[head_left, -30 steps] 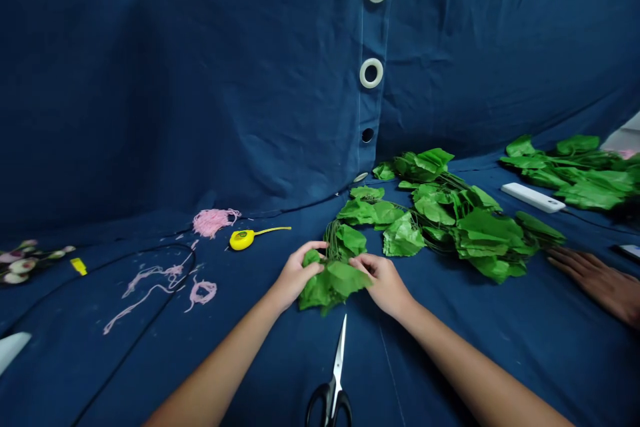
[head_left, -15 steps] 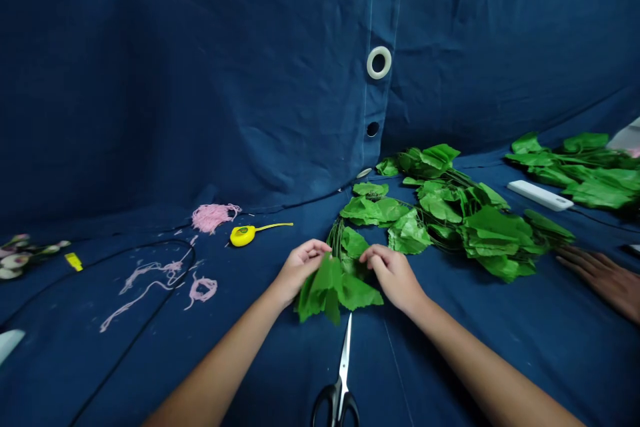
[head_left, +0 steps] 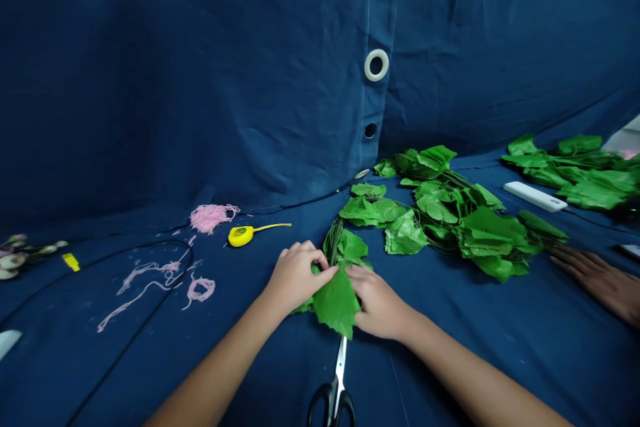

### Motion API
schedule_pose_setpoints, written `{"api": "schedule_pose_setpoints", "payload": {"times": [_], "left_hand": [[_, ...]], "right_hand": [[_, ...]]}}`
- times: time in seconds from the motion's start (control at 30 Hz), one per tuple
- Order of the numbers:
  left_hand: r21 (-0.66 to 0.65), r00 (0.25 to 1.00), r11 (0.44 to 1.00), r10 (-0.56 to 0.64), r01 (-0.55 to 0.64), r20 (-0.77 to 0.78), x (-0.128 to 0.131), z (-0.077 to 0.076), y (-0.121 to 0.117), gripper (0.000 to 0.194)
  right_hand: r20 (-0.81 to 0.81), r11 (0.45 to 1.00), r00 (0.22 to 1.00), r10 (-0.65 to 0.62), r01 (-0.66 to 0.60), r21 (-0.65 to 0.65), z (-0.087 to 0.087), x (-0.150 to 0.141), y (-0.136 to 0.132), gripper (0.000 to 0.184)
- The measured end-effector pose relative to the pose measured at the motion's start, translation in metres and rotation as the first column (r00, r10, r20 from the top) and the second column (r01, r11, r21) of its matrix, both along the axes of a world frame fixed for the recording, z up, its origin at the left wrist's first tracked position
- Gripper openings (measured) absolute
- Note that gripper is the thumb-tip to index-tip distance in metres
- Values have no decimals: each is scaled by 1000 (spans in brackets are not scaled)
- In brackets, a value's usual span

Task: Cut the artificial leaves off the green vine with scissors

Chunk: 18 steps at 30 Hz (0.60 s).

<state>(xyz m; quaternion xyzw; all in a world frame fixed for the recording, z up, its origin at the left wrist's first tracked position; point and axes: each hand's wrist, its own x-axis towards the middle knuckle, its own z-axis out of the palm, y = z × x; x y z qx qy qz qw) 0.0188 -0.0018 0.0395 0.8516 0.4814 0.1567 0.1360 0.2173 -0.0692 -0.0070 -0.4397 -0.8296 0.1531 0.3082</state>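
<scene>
A bunch of green artificial leaves (head_left: 336, 303) on thin stems lies in front of me on dark blue cloth. My left hand (head_left: 299, 278) grips it from the left, thumb and fingers pinching near the base of the front leaf. From the right, my right hand (head_left: 377, 300) closes round the same bunch, its fingertips partly hidden behind the leaf. The stems (head_left: 333, 240) rise away behind the hands. Just below the leaf lie scissors (head_left: 334, 395) with black handles, blades pointing away from me and the tip covered by the leaf.
More leaf garlands (head_left: 493, 237) spread to the right, with another pile (head_left: 590, 170) beyond a white power strip (head_left: 535, 196). Another person's hand (head_left: 600, 280) rests at the right. Leftward are a yellow tape measure (head_left: 241, 235), pink yarn (head_left: 211, 217), a black cable (head_left: 135, 340) and flowers (head_left: 20, 257).
Both hands have moved inward and closed on the leaf bunch. The front leaves, spread wide before, are now gathered narrower between them, and the leaf tip hangs over the scissors' point.
</scene>
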Motion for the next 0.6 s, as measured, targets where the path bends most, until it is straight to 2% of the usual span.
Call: {"api": "schedule_pose_setpoints", "payload": {"times": [0.07, 0.17, 0.2, 0.23, 0.3, 0.33, 0.4, 0.47, 0.53, 0.6], "left_hand": [[-37, 999, 999, 14, -16, -47, -3, -1, 2, 22], [35, 988, 998, 55, -50, -142, -7, 0, 4, 12], [70, 984, 996, 64, -53, -164, -9, 1, 4, 10], [100, 981, 993, 72, -55, -179, -11, 3, 5, 7], [124, 979, 990, 85, -63, -183, -15, 8, 8, 3], [113, 981, 991, 89, -70, -175, -18, 11, 10, 5], [33, 987, 996, 82, -78, -139, -25, 19, 17, 10], [-85, 995, 994, 64, -70, -79, -35, 26, 23, 14], [-116, 998, 991, 66, -66, -5, -46, 32, 29, 18], [-101, 995, 992, 79, -73, 56, -55, 36, 33, 22]], "right_hand": [[43, 997, 997, -67, 65, 46, 12, -1, -5, 14], [70, 983, 986, -154, 146, 109, 29, -11, -23, 21], [87, 989, 990, -113, 104, 108, 31, -17, -32, 22], [121, 996, 993, 1, -12, 91, 30, -24, -43, 23], [227, 966, 945, 235, -253, 53, 21, -37, -63, 29], [307, 947, 911, 274, -311, 77, 14, -41, -71, 29], [433, 935, 872, 231, -322, 150, 4, -42, -83, 17], [460, 937, 858, 228, -322, 136, 2, -31, -89, 28], [450, 959, 872, 191, -264, 105, 5, -15, -94, 42], [462, 982, 880, 110, -169, 87, 4, 2, -101, 35]]}}
